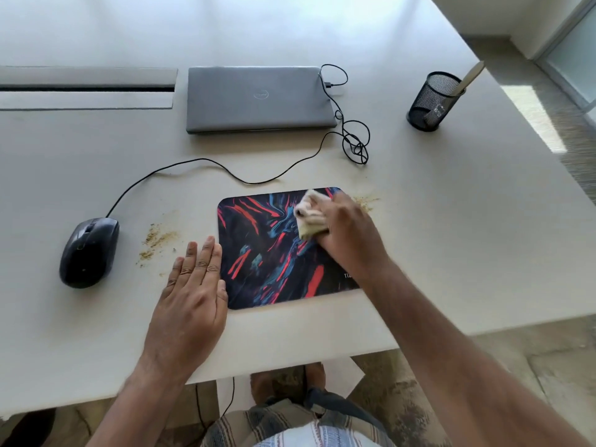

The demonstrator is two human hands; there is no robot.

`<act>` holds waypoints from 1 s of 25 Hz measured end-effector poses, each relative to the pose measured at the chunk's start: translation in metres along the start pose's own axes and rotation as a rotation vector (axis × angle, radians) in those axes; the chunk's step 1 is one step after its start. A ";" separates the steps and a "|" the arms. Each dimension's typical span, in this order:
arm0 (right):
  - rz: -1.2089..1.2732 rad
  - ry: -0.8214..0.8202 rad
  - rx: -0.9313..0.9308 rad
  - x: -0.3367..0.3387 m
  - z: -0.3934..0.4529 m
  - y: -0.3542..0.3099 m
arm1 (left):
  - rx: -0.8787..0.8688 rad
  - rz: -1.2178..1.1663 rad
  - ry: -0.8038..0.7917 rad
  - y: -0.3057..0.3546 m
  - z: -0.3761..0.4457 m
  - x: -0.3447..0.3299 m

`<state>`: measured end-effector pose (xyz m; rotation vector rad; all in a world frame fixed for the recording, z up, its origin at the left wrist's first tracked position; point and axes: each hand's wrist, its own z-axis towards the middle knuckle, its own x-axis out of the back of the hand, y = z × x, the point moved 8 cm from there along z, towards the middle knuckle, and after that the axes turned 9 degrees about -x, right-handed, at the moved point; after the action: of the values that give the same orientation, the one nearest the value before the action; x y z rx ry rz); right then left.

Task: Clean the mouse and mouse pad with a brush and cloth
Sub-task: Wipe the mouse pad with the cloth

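Fingers (pixel 346 211) bunch cloth (pixel 309 217) on mouse pad (pixel 271 253) — left hand (pixel 193 285) flat.

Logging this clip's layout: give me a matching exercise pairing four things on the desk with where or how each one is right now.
Things:
1. cloth
2. mouse
3. laptop
4. brush

States:
A. closed, at the back of the desk
B. standing in the mesh pen cup
C. bunched in the right hand on the mouse pad
D. off the pad, beyond the flat left hand

Pairs: 1-C, 2-D, 3-A, 4-B
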<state>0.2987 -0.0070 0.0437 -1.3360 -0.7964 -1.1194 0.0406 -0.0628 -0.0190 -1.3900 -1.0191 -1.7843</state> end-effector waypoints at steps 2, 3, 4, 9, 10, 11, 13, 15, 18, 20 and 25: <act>-0.042 -0.015 -0.016 -0.003 0.025 0.000 | 0.004 0.008 -0.004 0.000 0.000 -0.001; -0.045 -0.020 -0.027 -0.002 0.024 0.000 | 0.008 0.010 -0.005 0.000 0.000 0.000; -0.028 -0.023 -0.032 0.000 0.012 0.001 | 0.011 0.011 -0.005 0.000 -0.001 0.000; 0.082 -0.144 0.058 0.009 -0.096 -0.005 | 0.017 0.007 -0.016 0.000 0.000 0.000; 0.080 -0.140 0.062 0.008 -0.088 -0.002 | 0.019 0.005 -0.018 0.000 0.000 0.000; 0.070 -0.110 0.054 0.006 -0.071 0.000 | 0.018 0.005 -0.024 0.000 0.000 0.000; 0.042 -0.033 0.027 0.004 -0.031 0.000 | 0.018 0.003 -0.028 0.000 0.000 0.000; 0.047 -0.019 0.018 0.001 -0.018 -0.013 | 0.019 -0.002 -0.027 0.000 -0.001 0.001; 0.117 -0.194 0.171 -0.012 -0.079 -0.046 | 0.022 -0.003 -0.012 0.002 -0.001 0.002; 0.151 -0.302 0.270 -0.007 -0.115 -0.048 | 0.024 -0.002 -0.014 0.001 0.000 0.003; 0.111 -0.148 0.198 -0.007 -0.063 -0.039 | 0.026 -0.015 -0.028 0.001 0.000 0.001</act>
<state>0.2499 -0.0629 0.0428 -1.2893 -0.9061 -0.8391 0.0416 -0.0631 -0.0176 -1.3990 -1.0664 -1.7602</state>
